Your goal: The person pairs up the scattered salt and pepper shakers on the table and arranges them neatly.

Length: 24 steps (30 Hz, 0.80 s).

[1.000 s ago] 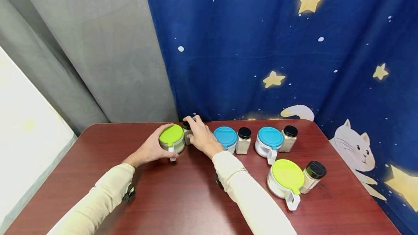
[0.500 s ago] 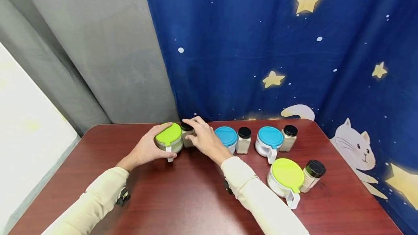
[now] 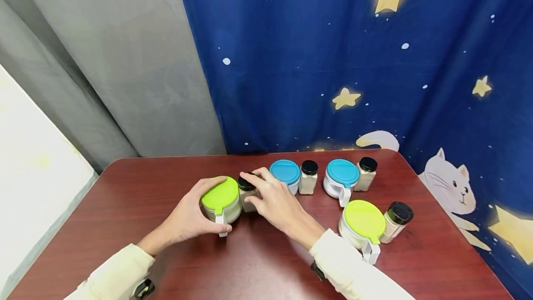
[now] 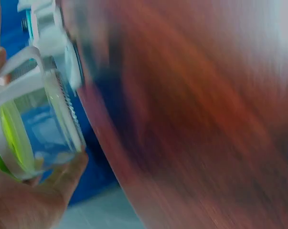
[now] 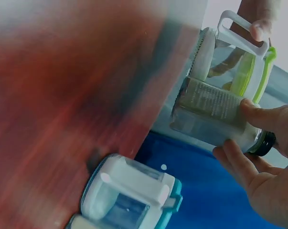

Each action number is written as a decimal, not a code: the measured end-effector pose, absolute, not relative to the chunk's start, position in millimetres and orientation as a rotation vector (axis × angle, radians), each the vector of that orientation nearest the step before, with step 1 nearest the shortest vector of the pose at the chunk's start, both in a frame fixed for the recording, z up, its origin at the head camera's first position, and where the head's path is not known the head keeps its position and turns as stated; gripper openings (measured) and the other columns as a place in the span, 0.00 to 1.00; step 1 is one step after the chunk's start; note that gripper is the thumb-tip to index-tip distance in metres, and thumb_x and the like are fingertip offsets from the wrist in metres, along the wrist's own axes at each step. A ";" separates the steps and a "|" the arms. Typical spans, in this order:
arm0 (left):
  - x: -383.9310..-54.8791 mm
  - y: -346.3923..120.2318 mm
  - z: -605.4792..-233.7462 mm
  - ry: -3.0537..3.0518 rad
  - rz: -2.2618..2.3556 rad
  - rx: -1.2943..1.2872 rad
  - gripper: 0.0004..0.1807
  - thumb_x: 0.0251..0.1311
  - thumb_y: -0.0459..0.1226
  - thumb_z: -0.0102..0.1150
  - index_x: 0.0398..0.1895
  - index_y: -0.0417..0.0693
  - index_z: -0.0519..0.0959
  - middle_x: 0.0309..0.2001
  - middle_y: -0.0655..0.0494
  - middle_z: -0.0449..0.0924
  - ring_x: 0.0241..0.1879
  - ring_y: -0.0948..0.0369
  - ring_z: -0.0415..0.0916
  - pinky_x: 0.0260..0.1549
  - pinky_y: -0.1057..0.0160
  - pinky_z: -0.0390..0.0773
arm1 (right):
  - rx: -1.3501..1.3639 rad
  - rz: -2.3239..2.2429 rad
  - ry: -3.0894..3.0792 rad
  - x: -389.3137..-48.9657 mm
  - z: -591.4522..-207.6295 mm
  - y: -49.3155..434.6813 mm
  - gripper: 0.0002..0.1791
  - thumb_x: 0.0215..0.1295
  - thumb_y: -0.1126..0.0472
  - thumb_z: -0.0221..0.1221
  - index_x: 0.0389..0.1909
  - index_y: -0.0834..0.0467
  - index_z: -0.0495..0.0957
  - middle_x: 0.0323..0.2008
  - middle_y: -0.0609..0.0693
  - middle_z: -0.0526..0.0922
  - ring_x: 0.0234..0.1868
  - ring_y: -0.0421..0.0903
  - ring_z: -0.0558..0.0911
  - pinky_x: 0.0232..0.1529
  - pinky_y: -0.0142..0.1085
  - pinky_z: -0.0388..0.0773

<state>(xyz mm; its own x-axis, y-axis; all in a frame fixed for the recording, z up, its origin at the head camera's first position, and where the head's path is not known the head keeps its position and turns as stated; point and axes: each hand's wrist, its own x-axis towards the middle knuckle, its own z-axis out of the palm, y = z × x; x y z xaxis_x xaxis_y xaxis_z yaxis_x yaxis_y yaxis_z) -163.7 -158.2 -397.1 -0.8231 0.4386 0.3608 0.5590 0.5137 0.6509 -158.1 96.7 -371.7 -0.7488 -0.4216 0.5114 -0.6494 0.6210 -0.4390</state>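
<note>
My left hand (image 3: pixel 187 214) grips a clear seasoning jar (image 3: pixel 220 194) with a lime-green lid and a white side handle, its thumb at the handle and its fingers round the far side. Right beside the jar stands a spice bottle (image 3: pixel 249 202) with a black cap, which my right hand (image 3: pixel 281 203) holds between thumb and fingers. In the right wrist view, the bottle (image 5: pixel 213 112) has a printed label and its side overlaps the jar (image 5: pixel 229 67). The left wrist view shows the fingers under the jar's lid side and along its wall (image 4: pixel 43 129).
Two blue-lidded jars (image 3: pixel 285 171) (image 3: pixel 342 172) stand at the back right, each beside a black-capped bottle (image 3: pixel 308 178) (image 3: pixel 366 175). Nearer on the right are another lime-lidded jar (image 3: pixel 365 220) and bottle (image 3: pixel 396 222). Curtains (image 3: pixel 291 59) hang behind the reddish-brown table (image 3: pixel 216 272).
Both hands have brought the lime-lidded jar and the black-capped bottle from the table's back edge toward me, keeping them side by side. The other jars and bottles have stayed put.
</note>
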 end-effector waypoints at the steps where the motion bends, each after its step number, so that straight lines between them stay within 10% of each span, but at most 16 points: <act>1: -158.4 -154.5 -396.2 -2.599 -1.206 -0.864 0.57 0.32 0.50 0.89 0.73 0.63 0.69 0.62 0.66 0.71 0.54 0.62 0.72 0.51 0.57 0.76 | 0.865 0.876 -2.485 -153.0 -371.1 100.2 0.31 0.62 0.60 0.73 0.67 0.52 0.77 0.54 0.47 0.77 0.39 0.40 0.80 0.41 0.35 0.79; 24: -114.1 -59.0 -413.8 -2.746 -1.182 -0.816 0.58 0.28 0.54 0.88 0.71 0.68 0.68 0.62 0.73 0.64 0.52 0.67 0.73 0.47 0.56 0.78 | 0.641 0.844 -2.505 -89.8 -406.0 182.7 0.34 0.55 0.64 0.76 0.64 0.51 0.79 0.56 0.46 0.76 0.37 0.34 0.83 0.37 0.37 0.82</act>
